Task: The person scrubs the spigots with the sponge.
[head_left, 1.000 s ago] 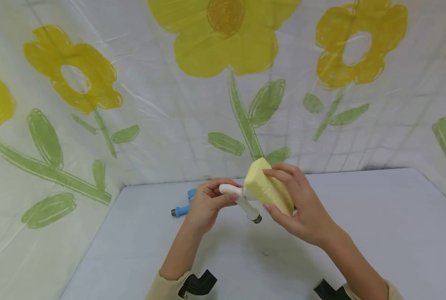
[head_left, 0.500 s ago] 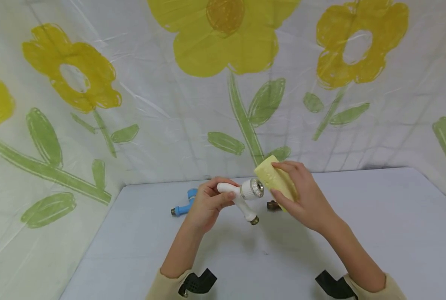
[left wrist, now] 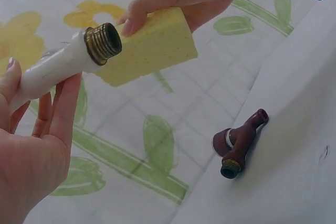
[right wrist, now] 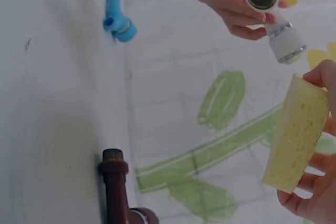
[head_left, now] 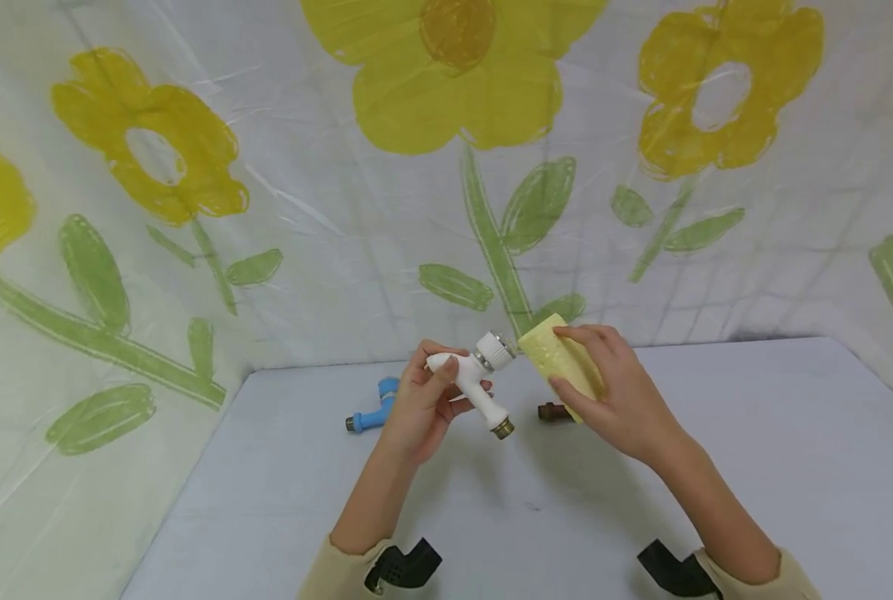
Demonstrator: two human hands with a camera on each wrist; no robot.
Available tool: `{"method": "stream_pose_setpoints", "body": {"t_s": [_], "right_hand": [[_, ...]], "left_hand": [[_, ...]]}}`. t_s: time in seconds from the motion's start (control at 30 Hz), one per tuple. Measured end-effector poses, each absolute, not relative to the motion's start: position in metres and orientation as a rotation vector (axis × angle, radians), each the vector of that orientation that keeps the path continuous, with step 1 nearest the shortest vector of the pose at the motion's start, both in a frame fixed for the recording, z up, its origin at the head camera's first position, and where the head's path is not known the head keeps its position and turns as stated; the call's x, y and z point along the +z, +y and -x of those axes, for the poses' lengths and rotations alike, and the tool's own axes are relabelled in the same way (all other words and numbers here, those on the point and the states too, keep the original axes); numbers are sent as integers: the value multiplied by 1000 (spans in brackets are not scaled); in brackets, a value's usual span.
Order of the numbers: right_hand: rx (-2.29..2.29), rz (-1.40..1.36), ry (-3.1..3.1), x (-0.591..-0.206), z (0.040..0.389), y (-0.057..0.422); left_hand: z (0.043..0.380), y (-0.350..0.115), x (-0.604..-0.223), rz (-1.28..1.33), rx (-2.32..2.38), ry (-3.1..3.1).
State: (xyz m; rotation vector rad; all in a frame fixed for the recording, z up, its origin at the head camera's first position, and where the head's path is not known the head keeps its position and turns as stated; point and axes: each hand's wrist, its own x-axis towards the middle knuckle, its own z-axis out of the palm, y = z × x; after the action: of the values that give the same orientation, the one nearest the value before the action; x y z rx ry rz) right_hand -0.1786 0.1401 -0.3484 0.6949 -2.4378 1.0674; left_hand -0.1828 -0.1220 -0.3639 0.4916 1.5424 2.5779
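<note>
My left hand (head_left: 423, 408) holds a white tap (head_left: 470, 379) by its body, thumb on the near side, above the table. The tap's brass threaded end (left wrist: 103, 43) points down and to the right in the head view, and its ribbed white knob (head_left: 494, 350) faces up and right. In my right hand (head_left: 614, 400) is a pale yellow sponge (head_left: 559, 358), pinched between thumb and fingers. Seen from the right wrist, a small gap separates the sponge (right wrist: 296, 135) from the tap's knob (right wrist: 286, 43).
On the table (head_left: 303, 500) lies a blue tap (head_left: 374, 412), partly behind my left hand. A dark red-brown tap (left wrist: 239, 142) lies at the back, mostly hidden by the sponge in the head view. Behind the table hangs a flower-printed sheet (head_left: 326, 292).
The sponge has moved right, off the tap's knob, uncovering it and the red-brown tap. My left hand has turned the white tap so its knob tips upward.
</note>
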Motion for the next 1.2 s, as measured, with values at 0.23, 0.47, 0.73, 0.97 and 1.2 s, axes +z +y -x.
{"method": "stream_pose_setpoints", "body": {"t_s": [0.23, 0.47, 0.73, 0.97, 1.2], "right_hand": [[1036, -686, -2432, -351, 179, 142], [1026, -662, -2454, -353, 177, 152], [976, -646, -2481, -351, 177, 162], [972, -631, -2490, -353, 178, 169], [996, -612, -2492, -361, 183, 174]], "left_hand": [[187, -125, -367, -374, 2695, 1444], [190, -128, -372, -305, 2650, 1449], [196, -133, -379, -332, 2516, 1634], [203, -139, -389, -407, 2242, 2111], [211, -132, -399, -554, 1815, 2548]]}}
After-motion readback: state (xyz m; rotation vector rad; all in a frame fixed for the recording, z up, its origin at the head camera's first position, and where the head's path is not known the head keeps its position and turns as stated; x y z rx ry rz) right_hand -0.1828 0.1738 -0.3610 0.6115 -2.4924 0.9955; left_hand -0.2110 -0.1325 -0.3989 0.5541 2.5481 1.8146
